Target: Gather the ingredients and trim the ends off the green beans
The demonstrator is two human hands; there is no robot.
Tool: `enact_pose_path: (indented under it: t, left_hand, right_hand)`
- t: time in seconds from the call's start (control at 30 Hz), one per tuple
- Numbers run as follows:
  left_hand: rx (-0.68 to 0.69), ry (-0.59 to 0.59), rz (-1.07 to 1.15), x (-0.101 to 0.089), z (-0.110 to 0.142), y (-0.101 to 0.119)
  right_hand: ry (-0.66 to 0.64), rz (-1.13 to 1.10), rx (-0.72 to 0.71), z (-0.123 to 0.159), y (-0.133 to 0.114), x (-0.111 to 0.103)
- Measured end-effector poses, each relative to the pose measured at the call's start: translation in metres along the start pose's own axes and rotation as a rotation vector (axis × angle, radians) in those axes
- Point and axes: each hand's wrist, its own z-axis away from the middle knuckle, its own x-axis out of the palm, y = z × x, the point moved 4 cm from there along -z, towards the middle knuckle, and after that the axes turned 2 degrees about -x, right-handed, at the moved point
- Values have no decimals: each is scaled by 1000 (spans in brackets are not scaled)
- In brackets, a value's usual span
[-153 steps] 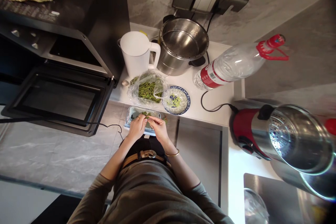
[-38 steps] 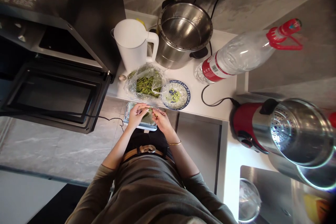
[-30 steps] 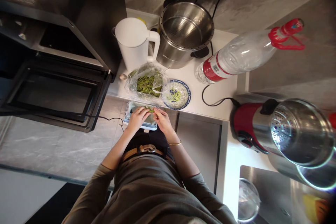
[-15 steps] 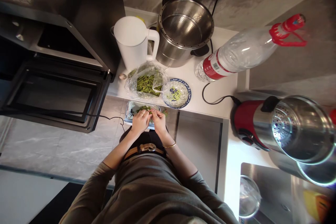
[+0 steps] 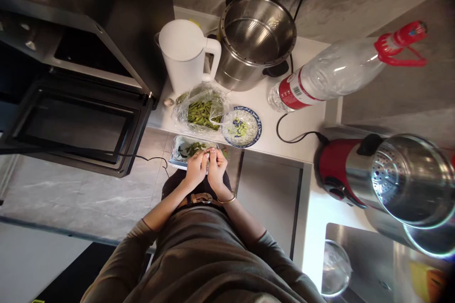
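The counter (image 5: 277, 147) carries a steel pot (image 5: 235, 75) behind the plastic bag (image 5: 180, 122) of edamame pods (image 5: 202, 114); below the bag's front sits a tub (image 5: 175, 157) with green scraps (image 5: 195, 147), right of the bag a blue-rimmed plate (image 5: 257, 135). In front of the bag, left hand (image 5: 196, 170) and right hand (image 5: 216, 170) are curled closed, fingertips together, anything between them hidden; shelled beans (image 5: 240, 128) lie on the plate

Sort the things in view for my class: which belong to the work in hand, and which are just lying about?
Seem to belong:
tray holding green pieces
clear bag of green pods
patterned plate with pale green beans

Apparently just lying about:
white jug
steel pot
large bottle
red-and-steel appliance
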Motion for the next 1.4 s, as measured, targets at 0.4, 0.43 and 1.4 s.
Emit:
enact_pose_path:
  t: [0.4, 0.43, 1.4]
  left_hand:
    - [-771, -119, 1107, 7, 3, 13]
    - [-803, -147, 1157, 7, 3, 15]
    - [-218, 26, 331, -21, 4, -14]
  right_hand:
    - [-111, 256, -327, -6, -27, -6]
    - [-107, 249, -318, -7, -26, -6]
    - [-216, -319, 381, 4, 0, 14]
